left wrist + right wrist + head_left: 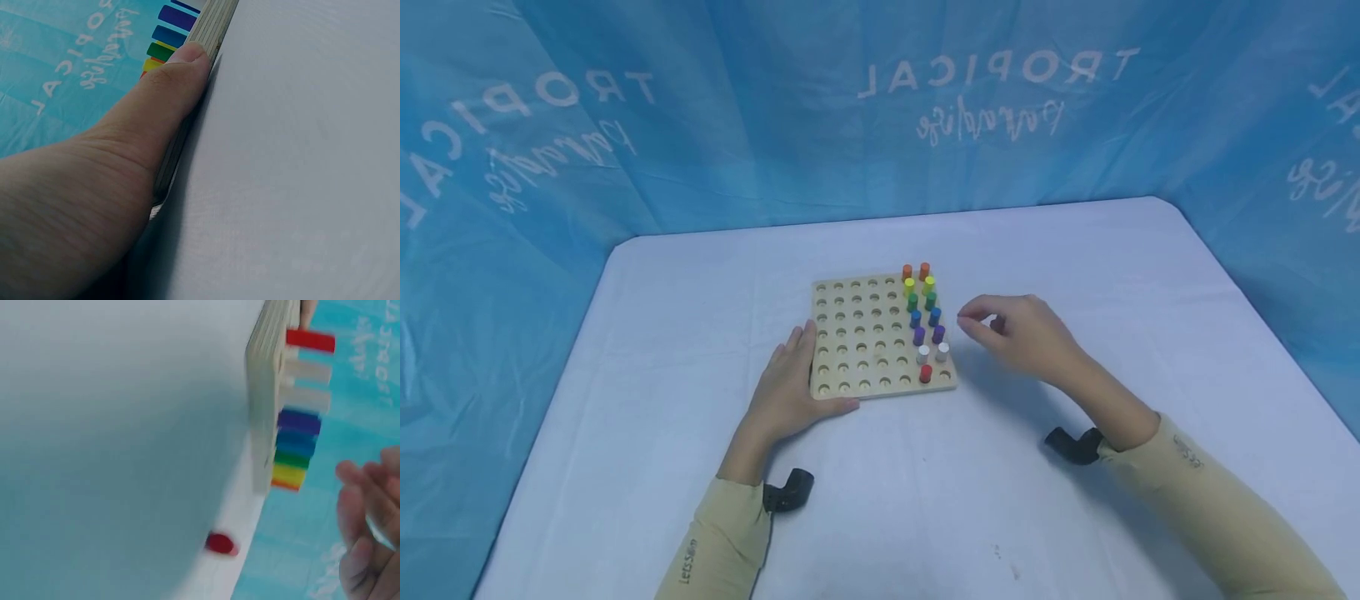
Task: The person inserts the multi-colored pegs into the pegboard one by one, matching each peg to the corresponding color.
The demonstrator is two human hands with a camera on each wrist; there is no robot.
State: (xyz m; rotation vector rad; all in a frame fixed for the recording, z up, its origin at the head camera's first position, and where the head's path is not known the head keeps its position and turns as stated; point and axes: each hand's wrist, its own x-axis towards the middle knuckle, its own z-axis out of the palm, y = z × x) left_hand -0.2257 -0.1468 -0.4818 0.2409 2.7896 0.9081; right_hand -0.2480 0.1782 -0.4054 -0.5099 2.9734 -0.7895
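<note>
A light wooden pegboard with rows of round holes lies on the table. Its two right columns hold coloured pegs, from orange at the far end through yellow, green, blue, purple and white to one red peg near the front. My left hand rests against the board's near left corner, fingers along the left side and thumb on the front edge. Right of the board hovers my right hand, fingers bent loosely with nothing between the fingertips. Another red peg, blurred, shows by the table's surface in the right wrist view.
A white cloth covers the table. Blue curtains with printed lettering hang behind it and at both sides. Each wrist wears a black camera mount, the left one close to the cloth.
</note>
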